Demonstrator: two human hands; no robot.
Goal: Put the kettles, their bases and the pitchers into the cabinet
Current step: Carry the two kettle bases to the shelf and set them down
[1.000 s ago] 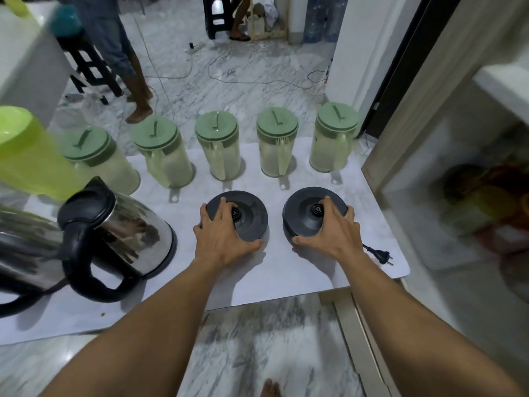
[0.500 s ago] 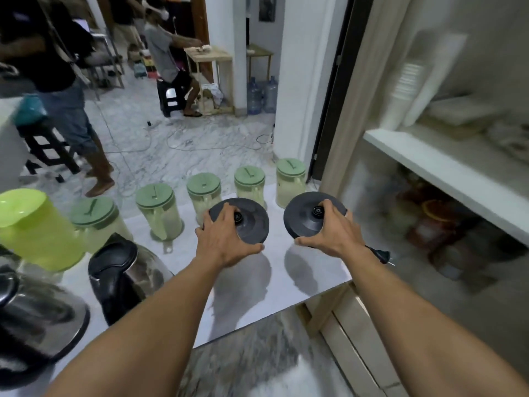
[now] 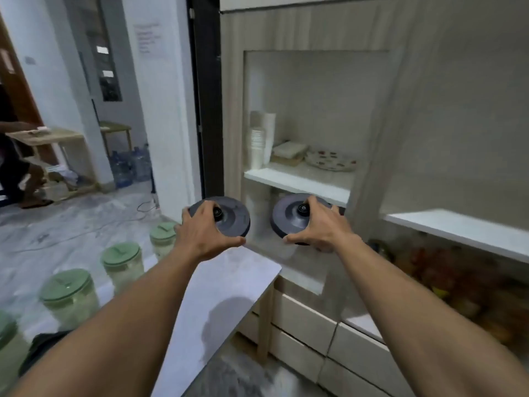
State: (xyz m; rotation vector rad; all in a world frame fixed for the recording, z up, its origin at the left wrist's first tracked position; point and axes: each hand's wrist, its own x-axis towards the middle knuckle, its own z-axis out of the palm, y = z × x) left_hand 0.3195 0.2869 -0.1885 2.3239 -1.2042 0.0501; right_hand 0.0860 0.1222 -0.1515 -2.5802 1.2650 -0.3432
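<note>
Two round dark kettle bases are up in the air in the middle of the frame, side by side but apart. The left hand (image 3: 204, 233) holds the left base (image 3: 229, 217), with fingers curled over its near edge and the thumb under it. The right hand (image 3: 322, 227) holds the right base (image 3: 287, 216) the same way. Both bases are tipped so their tops face us.

The hands hide the near part of each base. No cord can be seen.

Just behind the bases is the open cabinet (image 3: 315, 96). Its white shelf (image 3: 297, 181) holds paper cups (image 3: 257, 147) and a spotted plate (image 3: 332, 161), with bare room at the front edge. The space under that shelf is blurry.

At the lower left, green-lidded pitchers (image 3: 121, 260) stand in a row on the white table (image 3: 229, 282), which has a bare corner below the hands. The pitcher at the far left edge is cut off. A dark shape at the bottom left is hard to make out.
</note>
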